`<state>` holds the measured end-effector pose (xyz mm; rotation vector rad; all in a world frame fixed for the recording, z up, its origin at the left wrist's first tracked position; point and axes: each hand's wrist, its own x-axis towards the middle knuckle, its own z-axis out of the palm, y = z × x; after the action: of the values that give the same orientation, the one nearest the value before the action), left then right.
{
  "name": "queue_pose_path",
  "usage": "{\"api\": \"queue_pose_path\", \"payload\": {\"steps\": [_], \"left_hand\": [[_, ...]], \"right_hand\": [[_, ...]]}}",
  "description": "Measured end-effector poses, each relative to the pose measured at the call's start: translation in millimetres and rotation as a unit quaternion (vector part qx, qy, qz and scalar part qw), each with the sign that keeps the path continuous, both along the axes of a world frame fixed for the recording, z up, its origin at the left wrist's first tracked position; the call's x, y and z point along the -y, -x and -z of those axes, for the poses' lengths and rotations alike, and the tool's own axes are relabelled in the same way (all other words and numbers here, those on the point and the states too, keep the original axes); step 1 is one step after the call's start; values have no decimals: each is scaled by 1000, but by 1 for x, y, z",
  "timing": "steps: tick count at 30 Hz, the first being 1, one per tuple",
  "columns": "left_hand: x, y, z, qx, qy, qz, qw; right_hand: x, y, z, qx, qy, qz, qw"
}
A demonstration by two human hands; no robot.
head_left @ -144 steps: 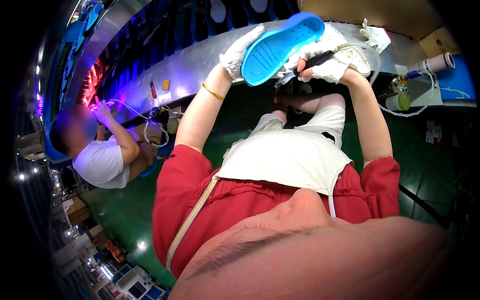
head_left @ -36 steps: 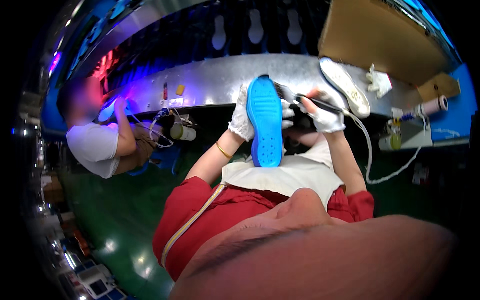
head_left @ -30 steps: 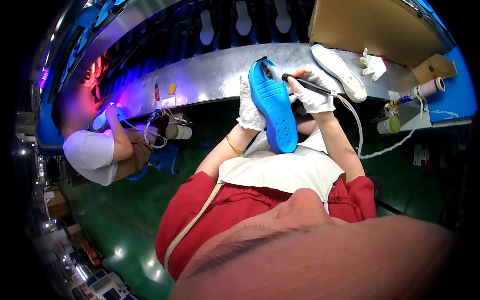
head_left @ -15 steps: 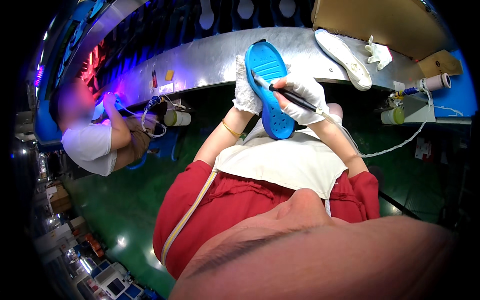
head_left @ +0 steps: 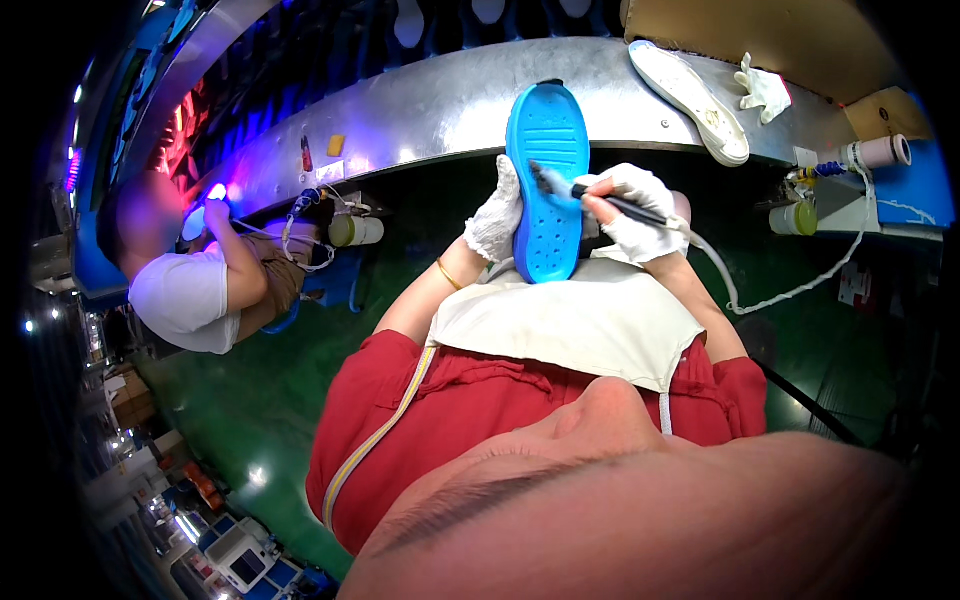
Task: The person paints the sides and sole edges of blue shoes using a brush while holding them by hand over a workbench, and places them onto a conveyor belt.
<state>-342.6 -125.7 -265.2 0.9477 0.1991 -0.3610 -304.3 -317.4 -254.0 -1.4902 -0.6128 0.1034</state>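
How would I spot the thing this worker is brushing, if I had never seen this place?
Find the long curved metal workbench running across the top. Just below its edge, the left hand in a white glove holds a bright blue shoe sole upright, while the right hand strokes it with a small brush. Unlike the white sole lying flat on the bench, this one is blue, ribbed and dotted with holes.
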Motion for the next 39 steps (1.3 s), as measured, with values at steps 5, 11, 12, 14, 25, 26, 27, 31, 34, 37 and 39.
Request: {"api": "queue_pose_path", "payload": {"steps": [5,11,12,14,25,26,27,31,34,37,39], "left_hand": [[-3,-18,11,23,73,-35,996],[-8,-49,14,101,245,-63,962],[-11,-56,14,97,206,-96,969],[-16,-61,14,171,314,-63,932],[-38,-98,-1,310,284,12,907],[-41,-100,-1,317,267,26,910],[-44,-103,0,317,254,33,913],[-53,-114,1,359,155,68,918],[-57,-114,-4,346,50,74,934],[-58,-115,-13,321,-13,106,941],[-56,-120,-20,314,-67,118,940]], "right_hand": [[-7,-6,0,-211,-58,-3,976],[-18,-14,-11,-18,-39,-26,999],[-19,-15,-12,-115,-50,-39,991],[-19,-15,-11,-243,-111,-31,963],[-22,-33,1,-242,-149,-53,957],[-22,-33,2,-181,-107,-21,978],[-24,-33,3,-169,-88,-30,981],[-25,-41,3,-118,67,-61,989],[-14,-55,-5,-353,-3,-131,926],[-6,-62,-12,-331,-1,-166,929],[-7,-61,-13,-273,-8,-119,955]]}}
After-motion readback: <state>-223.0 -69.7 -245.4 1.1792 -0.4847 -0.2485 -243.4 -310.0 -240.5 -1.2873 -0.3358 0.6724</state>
